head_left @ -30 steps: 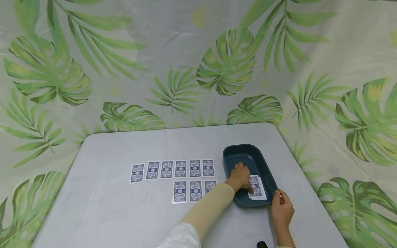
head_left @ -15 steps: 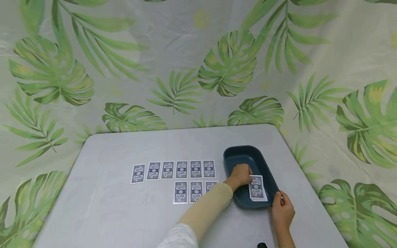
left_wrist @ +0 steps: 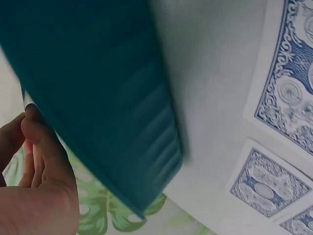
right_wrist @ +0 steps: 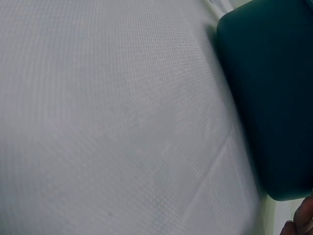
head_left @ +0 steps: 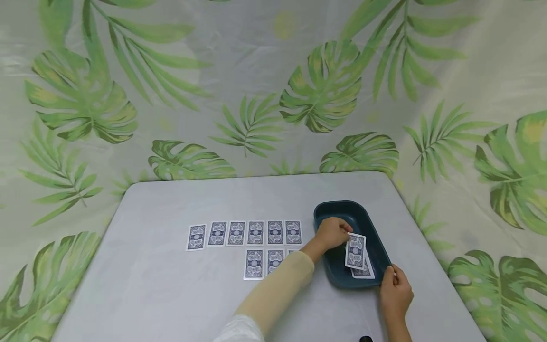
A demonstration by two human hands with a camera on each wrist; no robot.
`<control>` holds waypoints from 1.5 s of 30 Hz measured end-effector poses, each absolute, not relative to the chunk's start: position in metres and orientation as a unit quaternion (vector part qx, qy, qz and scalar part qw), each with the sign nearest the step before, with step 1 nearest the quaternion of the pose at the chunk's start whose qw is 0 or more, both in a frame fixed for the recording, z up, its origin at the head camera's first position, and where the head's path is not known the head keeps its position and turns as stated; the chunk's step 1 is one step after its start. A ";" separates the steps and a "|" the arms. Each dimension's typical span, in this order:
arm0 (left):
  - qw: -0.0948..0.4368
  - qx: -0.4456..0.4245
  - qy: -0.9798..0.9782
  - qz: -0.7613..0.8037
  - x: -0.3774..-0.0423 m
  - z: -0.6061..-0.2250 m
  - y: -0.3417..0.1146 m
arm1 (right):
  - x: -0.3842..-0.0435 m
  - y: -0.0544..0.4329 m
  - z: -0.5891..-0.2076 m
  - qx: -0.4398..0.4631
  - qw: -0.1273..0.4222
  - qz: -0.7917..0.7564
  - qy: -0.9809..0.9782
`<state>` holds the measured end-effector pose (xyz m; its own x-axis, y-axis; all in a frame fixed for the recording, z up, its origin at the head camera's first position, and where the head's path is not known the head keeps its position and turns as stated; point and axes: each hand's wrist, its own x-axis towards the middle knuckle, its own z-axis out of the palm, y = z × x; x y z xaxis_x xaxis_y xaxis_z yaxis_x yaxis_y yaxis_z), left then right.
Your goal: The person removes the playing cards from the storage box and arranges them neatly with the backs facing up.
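In the head view my left hand [head_left: 332, 233] is over the dark teal tray [head_left: 322, 205] and pinches the top edge of a blue-backed playing card [head_left: 355, 251]. That card is raised and tilted above another card [head_left: 363, 271] in the tray's near end. In the left wrist view the fingers of my left hand [left_wrist: 46, 164] show beyond the tray wall [left_wrist: 107, 107], which hides most of the held card. My right hand [head_left: 395, 292] grips the tray's near right corner between thumb and fingers. The right wrist view shows only its fingertips [right_wrist: 303, 220] beside the tray.
Left of the tray, a row of several face-down cards [head_left: 255, 233] lies on the white table [head_left: 162, 285]. A shorter row [head_left: 254, 264] lies nearer, partly behind my left sleeve [head_left: 273, 294]. A small black object [head_left: 365, 338] shows at the bottom edge.
My left hand has gone from pressing on the card pile with spread fingers to pinching the top card. That card has lifted off the pile. The right hand keeps its hold on the tray.
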<state>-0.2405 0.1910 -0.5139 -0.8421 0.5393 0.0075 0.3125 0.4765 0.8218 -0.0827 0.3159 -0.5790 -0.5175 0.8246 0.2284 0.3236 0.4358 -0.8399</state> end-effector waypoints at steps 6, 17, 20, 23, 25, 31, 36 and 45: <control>0.143 0.251 0.826 0.484 -0.240 -0.499 0.171 | -0.084 0.318 -0.580 -0.371 0.322 0.383 -0.783; 0.147 0.217 0.812 0.521 -0.244 -0.497 0.126 | -0.085 0.316 -0.582 -0.372 0.315 0.385 -0.783; 0.148 0.198 0.803 0.542 -0.245 -0.496 0.109 | -0.086 0.314 -0.583 -0.371 0.313 0.387 -0.784; 0.145 0.183 0.794 0.562 -0.247 -0.495 0.093 | -0.087 0.312 -0.583 -0.370 0.315 0.384 -0.785; 0.143 0.176 0.788 0.572 -0.249 -0.494 0.085 | -0.087 0.312 -0.583 -0.369 0.320 0.383 -0.784; 0.138 0.171 0.787 0.576 -0.251 -0.494 0.064 | -0.084 0.314 -0.583 -0.375 0.318 0.397 -0.775; 0.130 0.143 0.788 0.585 -0.252 -0.499 0.041 | -0.082 0.315 -0.585 -0.375 0.315 0.402 -0.774; 0.075 0.089 0.788 0.604 -0.255 -0.509 -0.015 | -0.084 0.312 -0.584 -0.374 0.310 0.402 -0.776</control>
<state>-0.2551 -0.0155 -0.5087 -0.9729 0.2309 -0.0116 0.0488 0.2540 0.9660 -0.0842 0.3116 -0.5842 -0.5281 0.8298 0.1802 0.3314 0.3968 -0.8560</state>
